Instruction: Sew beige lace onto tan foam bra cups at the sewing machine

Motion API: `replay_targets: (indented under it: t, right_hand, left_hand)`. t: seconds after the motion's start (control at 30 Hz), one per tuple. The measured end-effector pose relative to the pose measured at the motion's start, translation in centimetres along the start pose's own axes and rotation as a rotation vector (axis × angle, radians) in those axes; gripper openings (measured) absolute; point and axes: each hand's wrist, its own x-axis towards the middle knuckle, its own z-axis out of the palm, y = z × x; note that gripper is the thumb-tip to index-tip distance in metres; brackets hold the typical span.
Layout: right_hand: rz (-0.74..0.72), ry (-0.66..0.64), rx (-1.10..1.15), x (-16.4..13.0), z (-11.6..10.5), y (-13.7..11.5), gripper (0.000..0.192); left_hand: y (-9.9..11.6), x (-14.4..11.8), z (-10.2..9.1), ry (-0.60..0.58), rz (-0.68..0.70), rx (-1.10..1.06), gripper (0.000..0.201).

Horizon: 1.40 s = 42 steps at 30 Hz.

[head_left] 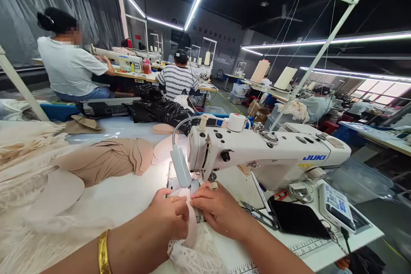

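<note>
Fabric, one curved beige piece, is lying in the glow of the lamp, just in front of the sewing machine, and both hands are resting on it! The left hand is showing a closed grip, fingers curling over the fabric's edge. The right hand is pressing fingertips from the other side; its thumb isn't showing clearly, so how tight that grip is being, I cannot tell. White lace is bunching just below, and that's looking like the danger: a loose fold could be slipping beneath the fabric and getting caught in stitches. Fingers are sitting close to the needle area, so a sudden feed could be nipping one. Uneven tension between the hands could be skewing the edge. And the gold bracelet could be snagging open threads! Over on the desk, scissors are lying beside a black phone, well clear of the lace.
</note>
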Motion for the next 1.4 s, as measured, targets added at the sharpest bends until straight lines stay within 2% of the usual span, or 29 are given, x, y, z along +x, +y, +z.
replay_targets:
  t: [0.2,0.33,0.5,0.63,0.8,0.93,1.23,1.4]
  right_hand:
    - [0.042,0.023,-0.071,0.0,0.7,0.3,0.038]
    - [0.051,0.038,-0.068,-0.1,0.9,0.5,0.040]
    - [0.068,0.014,-0.080,-0.1,0.7,0.5,0.043]
    - [0.084,-0.019,-0.139,-0.1,0.6,0.4,0.040]
    - [0.101,-0.032,-0.161,-0.3,0.6,0.5,0.036]
    - [0.103,-0.052,-0.162,-0.3,0.6,0.6,0.035]
    - [0.120,-0.079,-0.222,-0.4,0.5,0.7,0.031]
    - [0.107,-0.022,-0.199,-0.4,0.7,0.8,0.031]
  left_hand:
    - [0.4,0.6,-0.6,-0.055,-0.067,0.026,0.022]
    - [0.1,0.7,-0.4,-0.049,-0.070,0.046,0.022]
    - [0.0,0.5,-0.3,-0.038,-0.037,0.056,0.021]
    - [0.5,0.6,-0.7,-0.063,-0.060,0.042,0.018]
    - [1.6,1.0,-1.2,-0.174,-0.199,0.012,0.022]
    - [2.0,1.3,-1.3,-0.206,-0.281,0.008,0.029]
    - [1.3,1.0,-1.4,-0.221,-0.210,0.053,0.029]
    - [0.2,1.0,-1.8,-0.177,-0.112,0.046,0.030]
